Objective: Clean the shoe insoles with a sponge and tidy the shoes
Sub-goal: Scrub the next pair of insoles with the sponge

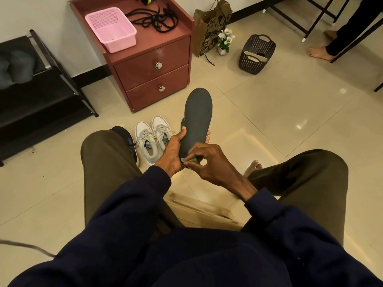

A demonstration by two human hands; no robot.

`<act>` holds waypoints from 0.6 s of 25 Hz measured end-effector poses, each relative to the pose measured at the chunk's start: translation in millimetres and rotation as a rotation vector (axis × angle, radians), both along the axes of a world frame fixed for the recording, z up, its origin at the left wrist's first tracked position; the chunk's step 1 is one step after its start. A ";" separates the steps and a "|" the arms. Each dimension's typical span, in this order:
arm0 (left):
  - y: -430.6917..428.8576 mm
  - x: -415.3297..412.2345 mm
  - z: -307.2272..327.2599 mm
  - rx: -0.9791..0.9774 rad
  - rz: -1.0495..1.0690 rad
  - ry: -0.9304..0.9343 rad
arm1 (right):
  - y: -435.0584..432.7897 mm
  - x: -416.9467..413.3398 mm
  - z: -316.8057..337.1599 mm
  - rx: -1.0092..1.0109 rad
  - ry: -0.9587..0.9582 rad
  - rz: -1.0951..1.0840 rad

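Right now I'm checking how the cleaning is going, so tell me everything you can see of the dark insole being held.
The insole is dark grey, flat and matte, foam-like, with a rounded toe end pointing away from the person and the heel end nearest them. It is held in the air above the tiled floor. The left hand grips its left edge, fingertips showing past the right edge. The right hand presses a small greenish sponge on its heel end.

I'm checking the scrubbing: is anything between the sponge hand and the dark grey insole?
Nothing visible. The right hand pinches the small green sponge directly against the heel end of the dark grey foam insole, which the left hand grips by its edge.
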State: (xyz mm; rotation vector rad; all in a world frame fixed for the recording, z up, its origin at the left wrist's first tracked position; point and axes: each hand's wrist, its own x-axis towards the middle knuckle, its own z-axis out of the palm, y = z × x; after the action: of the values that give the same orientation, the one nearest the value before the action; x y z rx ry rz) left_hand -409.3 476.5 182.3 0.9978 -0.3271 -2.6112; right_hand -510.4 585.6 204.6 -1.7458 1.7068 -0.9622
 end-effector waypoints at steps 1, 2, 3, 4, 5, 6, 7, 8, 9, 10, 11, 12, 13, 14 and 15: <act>-1.8 0.6 -1.0 -0.002 0.015 0.009 | -2.6 -4.6 -1.5 0.011 -0.001 -0.016; -2.0 0.6 -0.7 -0.025 0.014 0.015 | -4.9 -10.4 -4.6 0.004 0.031 -0.065; -0.2 -0.4 1.1 -0.049 0.007 0.015 | -6.3 -16.2 -8.5 -0.015 0.093 -0.138; 0.7 -1.3 1.5 -0.072 0.008 -0.002 | -7.3 -20.5 -11.6 -0.037 0.157 -0.217; 0.7 -2.3 0.1 -0.088 0.023 -0.022 | -7.1 -22.7 -13.3 -0.054 0.205 -0.269; 1.4 -3.3 -0.1 -0.090 0.033 -0.041 | -5.5 -22.0 -13.4 -0.064 0.231 -0.273; 2.4 -3.4 0.4 -0.083 0.027 -0.043 | -3.1 -18.3 -12.5 -0.063 0.228 -0.226; 1.7 -2.8 -0.4 -0.063 0.019 -0.040 | -0.5 -12.4 -10.0 -0.052 0.195 -0.155; 0.7 -1.8 -0.7 -0.042 0.010 -0.044 | 1.6 -7.5 -6.9 -0.028 0.144 -0.095; 0.1 -1.2 -2.6 -0.034 0.004 -0.048 | 2.1 -5.7 -5.3 -0.007 0.098 -0.066; -0.1 -1.0 -4.6 -0.046 0.004 -0.049 | 0.5 -6.8 -5.1 -0.002 0.074 -0.075; -0.2 -1.6 -6.9 -0.065 0.005 -0.050 | -2.3 -10.8 -7.2 -0.013 0.085 -0.122; 0.7 -3.6 -8.8 -0.086 -0.002 -0.057 | -5.1 -18.2 -10.3 -0.035 0.130 -0.194; 3.2 -5.3 -9.7 -0.096 -0.018 -0.068 | -7.6 -27.9 -14.0 -0.054 0.191 -0.269; 6.4 -6.5 -9.8 -0.092 -0.042 -0.074 | -9.4 -39.2 -17.9 -0.060 0.250 -0.342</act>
State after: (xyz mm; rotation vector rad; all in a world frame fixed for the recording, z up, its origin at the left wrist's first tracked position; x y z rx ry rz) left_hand -415.8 482.9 172.5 1.0684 -0.4859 -2.5751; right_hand -549.6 576.2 186.7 -1.7023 2.2110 -0.9756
